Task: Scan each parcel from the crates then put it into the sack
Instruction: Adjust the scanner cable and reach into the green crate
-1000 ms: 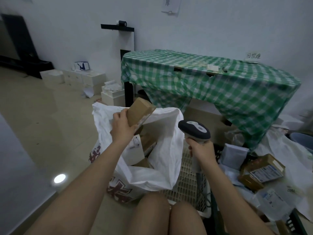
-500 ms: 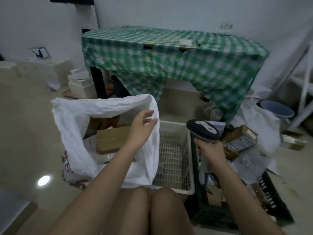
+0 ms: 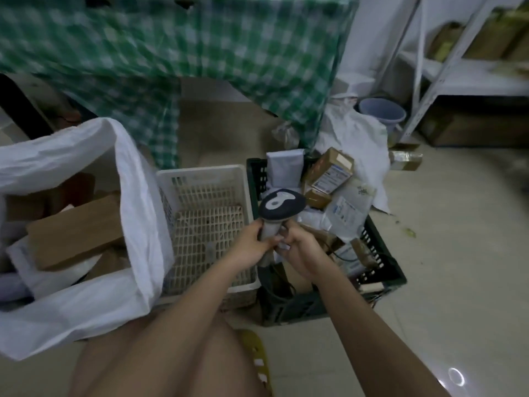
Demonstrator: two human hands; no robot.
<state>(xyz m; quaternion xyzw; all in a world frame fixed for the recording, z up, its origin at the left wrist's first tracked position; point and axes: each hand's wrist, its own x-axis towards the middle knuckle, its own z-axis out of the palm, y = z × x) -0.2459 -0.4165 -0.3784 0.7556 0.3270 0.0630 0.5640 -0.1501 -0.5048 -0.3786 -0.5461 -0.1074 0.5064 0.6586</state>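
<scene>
Both hands meet on the handle of the dark-headed barcode scanner (image 3: pixel 282 206) above the crates. My left hand (image 3: pixel 252 243) grips the handle from the left and my right hand (image 3: pixel 299 247) curls round it from the right. At the left stands the open white sack (image 3: pixel 137 196) with a brown cardboard box (image 3: pixel 77 230) and other parcels inside. The white crate (image 3: pixel 200 179) in the middle holds no parcels. The dark green crate (image 3: pixel 380 270) at the right holds several parcels, among them a labelled brown box (image 3: pixel 329 170) and a grey mailer (image 3: pixel 284 167).
A table draped in a green checked cloth (image 3: pixel 200 47) stands behind the crates. A blue bucket (image 3: pixel 380 110), white bags and a white metal shelf (image 3: pixel 463 73) with boxes are at the right. My knees and a yellow slipper (image 3: pixel 257 356) are at the bottom.
My left hand let the brown box go into the sack and came across to the scanner handle, joining my right hand. The view swung right and down.
</scene>
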